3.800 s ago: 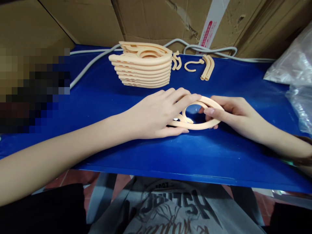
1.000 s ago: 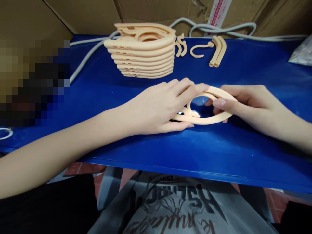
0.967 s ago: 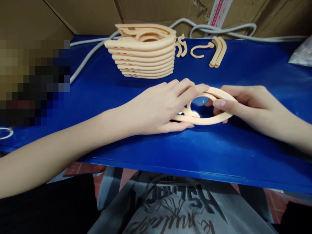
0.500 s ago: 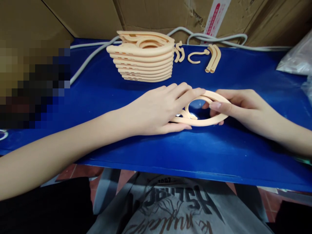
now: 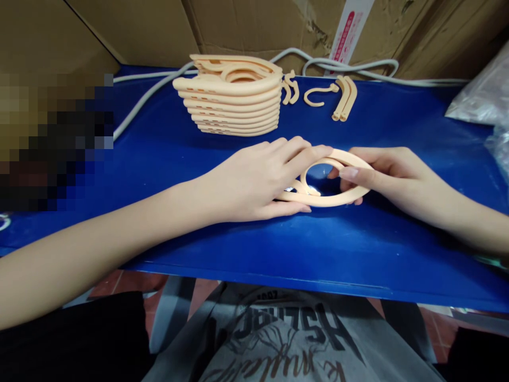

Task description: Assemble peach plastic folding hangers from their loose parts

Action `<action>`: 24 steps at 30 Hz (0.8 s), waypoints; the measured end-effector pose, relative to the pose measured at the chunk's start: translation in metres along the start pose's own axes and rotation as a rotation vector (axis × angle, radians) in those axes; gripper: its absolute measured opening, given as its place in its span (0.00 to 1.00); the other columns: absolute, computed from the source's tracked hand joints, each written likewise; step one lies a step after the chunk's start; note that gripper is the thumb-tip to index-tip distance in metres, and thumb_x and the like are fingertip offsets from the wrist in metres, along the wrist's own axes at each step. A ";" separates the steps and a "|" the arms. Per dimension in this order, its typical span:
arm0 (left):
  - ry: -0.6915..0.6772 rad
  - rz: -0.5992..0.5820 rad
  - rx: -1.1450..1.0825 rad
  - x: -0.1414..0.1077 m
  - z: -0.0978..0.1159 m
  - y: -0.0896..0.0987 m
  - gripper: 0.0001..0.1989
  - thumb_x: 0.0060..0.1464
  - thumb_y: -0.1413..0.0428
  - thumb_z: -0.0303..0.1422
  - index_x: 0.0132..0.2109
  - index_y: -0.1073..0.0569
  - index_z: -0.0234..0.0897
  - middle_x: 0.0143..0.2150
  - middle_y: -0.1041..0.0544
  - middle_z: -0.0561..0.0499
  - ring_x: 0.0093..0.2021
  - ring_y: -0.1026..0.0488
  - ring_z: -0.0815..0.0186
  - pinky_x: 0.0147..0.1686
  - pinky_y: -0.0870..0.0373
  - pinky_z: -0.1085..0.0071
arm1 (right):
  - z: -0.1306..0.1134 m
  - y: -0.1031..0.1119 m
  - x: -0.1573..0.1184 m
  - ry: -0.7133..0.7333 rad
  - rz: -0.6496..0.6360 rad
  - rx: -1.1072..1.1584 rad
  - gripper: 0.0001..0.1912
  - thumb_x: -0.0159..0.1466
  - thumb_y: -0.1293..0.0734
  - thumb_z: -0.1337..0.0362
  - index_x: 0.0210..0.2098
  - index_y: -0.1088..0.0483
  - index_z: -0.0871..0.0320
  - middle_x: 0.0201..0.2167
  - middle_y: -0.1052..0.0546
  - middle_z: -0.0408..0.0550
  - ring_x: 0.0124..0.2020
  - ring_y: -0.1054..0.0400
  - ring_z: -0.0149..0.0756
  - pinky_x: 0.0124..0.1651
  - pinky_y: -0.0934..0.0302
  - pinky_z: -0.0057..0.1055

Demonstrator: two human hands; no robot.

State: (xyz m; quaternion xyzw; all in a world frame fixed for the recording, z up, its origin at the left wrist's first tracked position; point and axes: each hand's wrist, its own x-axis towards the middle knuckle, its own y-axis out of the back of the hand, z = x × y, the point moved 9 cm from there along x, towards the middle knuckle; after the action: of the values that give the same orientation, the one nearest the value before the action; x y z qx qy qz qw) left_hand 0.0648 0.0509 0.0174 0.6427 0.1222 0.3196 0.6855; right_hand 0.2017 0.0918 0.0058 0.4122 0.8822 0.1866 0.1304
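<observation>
A cream plastic folding hanger [image 5: 332, 201], an oval loop with a round opening, is held between my two hands just over the blue table. Across its left end lies my left hand [image 5: 260, 178], palm down, fingers wrapped over it and covering that part. My right hand [image 5: 382, 172] pinches the rounded right end, thumb on top and fingertips showing through the opening and below. Behind them stands a stack of similar cream hangers [image 5: 234, 106]. To its right lie small curved pieces [image 5: 293, 90], a hook [image 5: 313, 101] and two curved arm pieces [image 5: 345, 100].
A white cable [image 5: 147, 98] runs along the back of the blue table [image 5: 246, 249], in front of cardboard boxes [image 5: 254, 26]. At the right edge sits a clear plastic bag [image 5: 475, 98]. The left side is partly pixelated.
The view has shifted very slightly. Both hands keep the same hold on the hanger, and the stack and loose pieces stay where they were.
</observation>
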 end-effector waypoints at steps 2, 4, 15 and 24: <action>-0.004 0.005 -0.003 0.000 0.000 0.001 0.33 0.68 0.44 0.42 0.73 0.42 0.38 0.69 0.29 0.37 0.63 0.27 0.48 0.56 0.27 0.57 | -0.001 0.000 0.000 0.001 0.004 -0.002 0.21 0.69 0.29 0.45 0.31 0.27 0.57 0.25 0.27 0.41 0.27 0.37 0.28 0.29 0.46 0.29; -0.007 0.007 0.001 0.000 0.000 0.001 0.33 0.68 0.43 0.42 0.73 0.42 0.37 0.69 0.30 0.36 0.64 0.27 0.48 0.56 0.27 0.57 | -0.001 0.000 0.000 0.012 0.005 0.000 0.21 0.69 0.29 0.46 0.31 0.27 0.57 0.24 0.27 0.40 0.26 0.37 0.28 0.28 0.46 0.28; -0.014 0.016 -0.021 0.000 0.000 0.002 0.35 0.69 0.44 0.48 0.74 0.41 0.36 0.68 0.29 0.36 0.63 0.26 0.48 0.57 0.27 0.56 | -0.002 0.001 -0.001 0.008 0.009 -0.028 0.21 0.69 0.30 0.44 0.32 0.26 0.56 0.25 0.27 0.41 0.26 0.37 0.28 0.28 0.47 0.29; -0.012 -0.003 -0.029 -0.001 -0.001 0.001 0.36 0.67 0.42 0.47 0.74 0.42 0.38 0.69 0.29 0.37 0.63 0.26 0.48 0.55 0.26 0.58 | -0.007 -0.001 0.000 0.005 0.013 -0.077 0.24 0.68 0.30 0.41 0.31 0.27 0.57 0.25 0.28 0.40 0.25 0.41 0.27 0.26 0.51 0.30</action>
State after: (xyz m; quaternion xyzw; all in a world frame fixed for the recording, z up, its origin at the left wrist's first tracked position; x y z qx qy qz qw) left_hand 0.0629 0.0514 0.0180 0.6344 0.1144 0.3164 0.6960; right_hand 0.1985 0.0896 0.0119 0.4123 0.8720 0.2221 0.1426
